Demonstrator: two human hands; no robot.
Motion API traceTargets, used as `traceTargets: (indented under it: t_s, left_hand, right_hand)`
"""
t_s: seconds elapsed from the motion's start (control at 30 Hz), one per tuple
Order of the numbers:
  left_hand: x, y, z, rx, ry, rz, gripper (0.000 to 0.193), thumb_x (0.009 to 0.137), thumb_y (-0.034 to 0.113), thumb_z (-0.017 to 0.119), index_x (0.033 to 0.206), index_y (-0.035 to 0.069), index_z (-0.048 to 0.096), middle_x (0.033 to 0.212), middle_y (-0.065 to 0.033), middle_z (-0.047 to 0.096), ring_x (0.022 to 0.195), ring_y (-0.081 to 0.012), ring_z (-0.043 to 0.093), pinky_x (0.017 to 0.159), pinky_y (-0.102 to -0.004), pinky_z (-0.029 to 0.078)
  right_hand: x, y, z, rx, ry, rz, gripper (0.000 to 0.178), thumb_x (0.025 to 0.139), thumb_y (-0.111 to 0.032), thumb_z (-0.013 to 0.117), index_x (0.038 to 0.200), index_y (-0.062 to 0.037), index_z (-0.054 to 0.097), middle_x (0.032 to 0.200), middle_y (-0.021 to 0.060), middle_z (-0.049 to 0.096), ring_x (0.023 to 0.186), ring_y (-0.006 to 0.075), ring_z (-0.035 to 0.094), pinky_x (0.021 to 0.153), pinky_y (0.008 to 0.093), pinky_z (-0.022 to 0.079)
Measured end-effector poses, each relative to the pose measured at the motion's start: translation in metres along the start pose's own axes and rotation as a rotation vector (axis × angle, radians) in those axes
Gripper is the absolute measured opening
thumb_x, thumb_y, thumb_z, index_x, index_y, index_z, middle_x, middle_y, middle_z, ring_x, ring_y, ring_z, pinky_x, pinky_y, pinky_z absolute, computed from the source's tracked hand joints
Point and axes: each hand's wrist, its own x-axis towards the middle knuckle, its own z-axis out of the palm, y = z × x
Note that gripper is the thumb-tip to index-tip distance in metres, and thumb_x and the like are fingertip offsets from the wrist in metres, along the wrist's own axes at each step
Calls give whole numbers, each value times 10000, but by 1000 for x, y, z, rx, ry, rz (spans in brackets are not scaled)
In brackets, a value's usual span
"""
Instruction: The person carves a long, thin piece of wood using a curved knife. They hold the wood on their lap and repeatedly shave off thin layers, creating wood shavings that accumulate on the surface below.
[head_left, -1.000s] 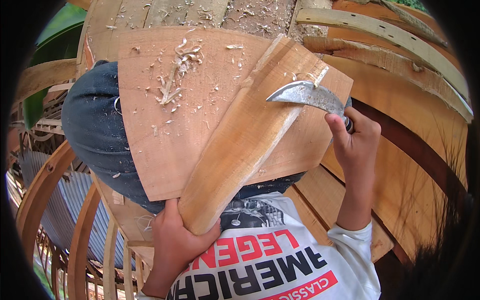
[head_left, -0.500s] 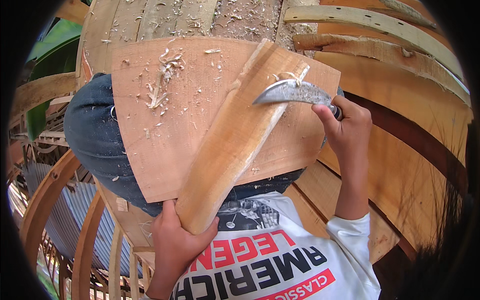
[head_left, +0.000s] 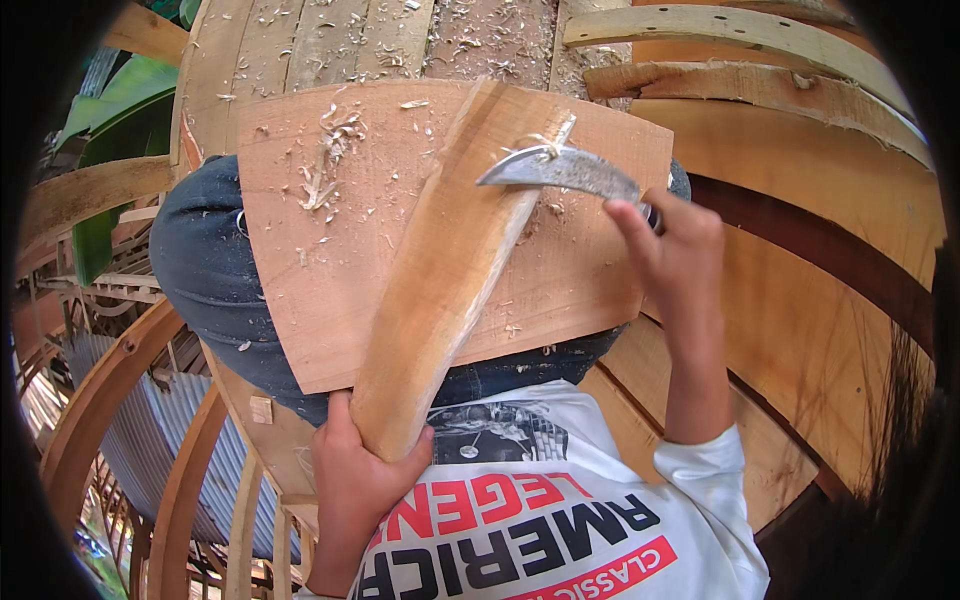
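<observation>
A long wooden plank [head_left: 430, 280] lies slantwise across a broad flat board [head_left: 340, 270] on my lap. Its near end is gripped by my left hand [head_left: 368, 475], thumb on one side and fingers on the other. My right hand [head_left: 680, 240] is closed round the handle of a curved knife [head_left: 570, 170]. The knife's blade crosses the plank's right edge near the far end, its tip pointing left. A small curl of shaving sits at the blade, and the edge below it looks pale and freshly cut.
Curled shavings [head_left: 335, 140] litter the lap board and the planked floor [head_left: 400, 45] beyond. Curved wooden ribs [head_left: 750, 85] rise at the right, with more ribs [head_left: 110, 390] at the left. Corrugated metal sheets [head_left: 195, 410] and a green leaf [head_left: 120, 110] show at the left.
The plank's far end has swung left, growing steeper across the board. The knife and my right hand have shifted left with it, while my left hand keeps its grip.
</observation>
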Motion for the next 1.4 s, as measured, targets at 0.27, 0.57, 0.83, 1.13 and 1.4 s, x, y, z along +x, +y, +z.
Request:
traceTargets:
  t_s: [0.27,0.57,0.83,1.13,1.4]
  left_hand:
    - [-3,3,-2,-40,4,-28,562,620,208,787,1046,-34,512,847,-217,651,776,-377,658,682,-408,514]
    - [1,-2,-9,-52,-32,-21,533,612,162,779,1041,-25,524,874,-183,636,800,-300,643,717,-370,502]
    - [3,5,-15,28,-43,8,541,590,165,799,1017,-34,533,855,-198,664,788,-330,679,702,-366,524]
    - [2,4,-16,-18,-57,-29,546,594,160,801,1024,-42,533,854,-197,674,795,-306,689,711,-352,529]
    - [3,3,-18,71,-38,21,569,584,163,811,1043,-32,538,873,-193,680,812,-297,693,716,-350,533]
  right_hand:
    - [-1,-3,6,61,13,91,526,777,-499,702,593,-20,585,458,141,500,425,296,541,412,353,406]
    - [-3,-3,-19,926,-349,328,250,861,-165,658,1012,23,591,598,-6,504,437,62,452,406,252,348]
    - [-26,-13,-4,1182,-299,485,202,914,-101,589,1079,16,587,631,-35,530,513,2,432,458,181,334]
    - [-25,-13,-15,1495,-796,451,174,937,-119,564,1060,0,592,622,-33,519,485,13,427,450,190,345]
    - [-18,18,-27,1581,-761,604,180,927,-119,580,1059,4,573,619,-8,536,450,24,448,414,179,344]
